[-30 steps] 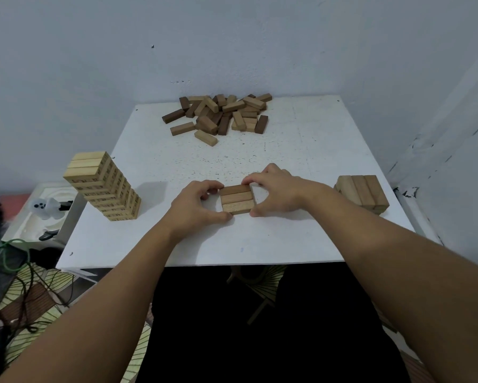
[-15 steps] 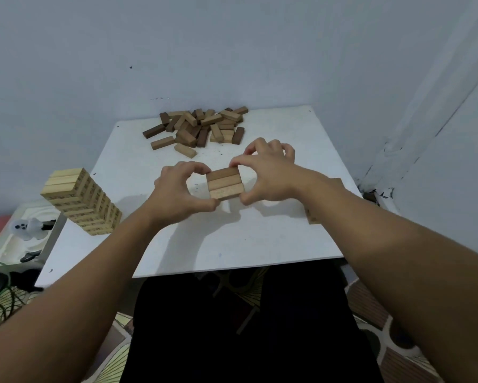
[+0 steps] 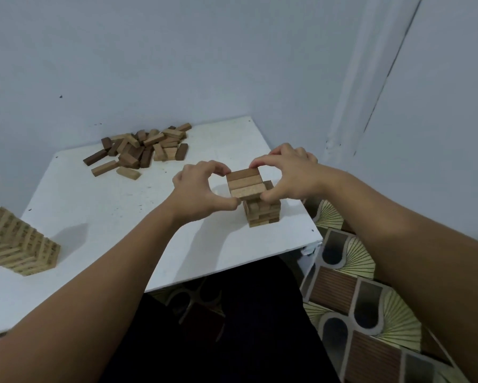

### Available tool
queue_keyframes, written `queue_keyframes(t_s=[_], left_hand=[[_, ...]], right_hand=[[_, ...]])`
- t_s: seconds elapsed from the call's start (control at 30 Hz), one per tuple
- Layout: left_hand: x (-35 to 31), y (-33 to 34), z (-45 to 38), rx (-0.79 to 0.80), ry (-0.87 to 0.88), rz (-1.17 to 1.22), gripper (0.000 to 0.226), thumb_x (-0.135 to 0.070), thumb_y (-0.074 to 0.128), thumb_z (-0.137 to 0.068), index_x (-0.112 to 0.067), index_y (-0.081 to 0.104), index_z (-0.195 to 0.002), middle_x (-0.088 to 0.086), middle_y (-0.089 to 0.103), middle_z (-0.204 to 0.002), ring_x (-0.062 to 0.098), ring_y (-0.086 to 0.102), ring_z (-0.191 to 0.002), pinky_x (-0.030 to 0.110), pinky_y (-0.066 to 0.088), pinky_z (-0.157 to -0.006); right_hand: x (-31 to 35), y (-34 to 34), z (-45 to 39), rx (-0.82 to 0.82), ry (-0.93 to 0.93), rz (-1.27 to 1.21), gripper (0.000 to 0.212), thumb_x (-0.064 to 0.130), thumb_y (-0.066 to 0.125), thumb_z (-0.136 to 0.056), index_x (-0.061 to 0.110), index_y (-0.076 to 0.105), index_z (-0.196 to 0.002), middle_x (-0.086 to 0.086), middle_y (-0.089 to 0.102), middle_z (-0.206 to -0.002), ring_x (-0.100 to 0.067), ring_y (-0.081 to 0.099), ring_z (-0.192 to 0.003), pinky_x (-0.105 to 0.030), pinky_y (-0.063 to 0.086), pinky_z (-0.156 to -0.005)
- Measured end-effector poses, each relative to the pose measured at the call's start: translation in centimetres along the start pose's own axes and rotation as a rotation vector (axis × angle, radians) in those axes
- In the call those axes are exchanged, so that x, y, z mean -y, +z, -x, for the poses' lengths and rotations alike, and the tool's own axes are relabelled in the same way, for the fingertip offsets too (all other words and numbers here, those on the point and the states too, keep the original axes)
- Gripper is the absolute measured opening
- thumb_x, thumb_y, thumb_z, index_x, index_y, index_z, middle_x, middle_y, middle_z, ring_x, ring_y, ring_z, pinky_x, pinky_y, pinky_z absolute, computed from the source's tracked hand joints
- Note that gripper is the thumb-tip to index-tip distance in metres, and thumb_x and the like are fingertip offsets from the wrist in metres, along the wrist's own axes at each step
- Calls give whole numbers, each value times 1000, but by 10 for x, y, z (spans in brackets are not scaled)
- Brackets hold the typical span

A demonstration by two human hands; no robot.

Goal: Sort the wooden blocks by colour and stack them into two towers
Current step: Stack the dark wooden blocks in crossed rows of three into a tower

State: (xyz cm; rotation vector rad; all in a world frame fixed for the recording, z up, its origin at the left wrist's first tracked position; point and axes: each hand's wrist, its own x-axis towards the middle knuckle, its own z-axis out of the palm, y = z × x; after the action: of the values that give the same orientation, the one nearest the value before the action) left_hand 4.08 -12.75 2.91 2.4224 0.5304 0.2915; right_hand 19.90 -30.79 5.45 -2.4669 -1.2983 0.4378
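The light tower [image 3: 17, 244] is cut off by the left edge, so its full width does not show. The row of 3 blocks [image 3: 244, 183] and the right hand [image 3: 287, 175] hide the top of the darker stack [image 3: 262, 212]; whether the row touches it cannot be told. In the far pile [image 3: 141, 150], the lower blocks are covered, perhaps several. The table [image 3: 94, 205] loses its near left corner behind the left forearm.

Home room: patterned floor mat [image 3: 351, 275], white table [image 3: 99, 205]
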Motion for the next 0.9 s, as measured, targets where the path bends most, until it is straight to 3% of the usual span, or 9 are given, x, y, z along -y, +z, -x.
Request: queue_keyframes(t_s=[0.23, 0.9], left_hand=[[-11, 23, -6, 72, -20, -8, 67, -60, 74, -57, -41, 61, -120, -21, 56, -123, 12, 39, -125, 35, 21, -106], [-3, 29, -4, 91, -79, 12, 68, -62, 75, -60, -44, 61, -124, -19, 55, -128, 15, 38, -129, 41, 23, -111]], right_hand=[[-28, 2, 10, 39, 32, -16, 69, 50, 78, -78, 59, 45, -138, 5, 34, -145, -25, 27, -135, -45, 18, -113], [-39, 8, -1, 130, 16, -92, 71, 45, 79, -80, 57, 44, -140, 6, 39, -138, -23, 33, -132, -41, 28, -103]])
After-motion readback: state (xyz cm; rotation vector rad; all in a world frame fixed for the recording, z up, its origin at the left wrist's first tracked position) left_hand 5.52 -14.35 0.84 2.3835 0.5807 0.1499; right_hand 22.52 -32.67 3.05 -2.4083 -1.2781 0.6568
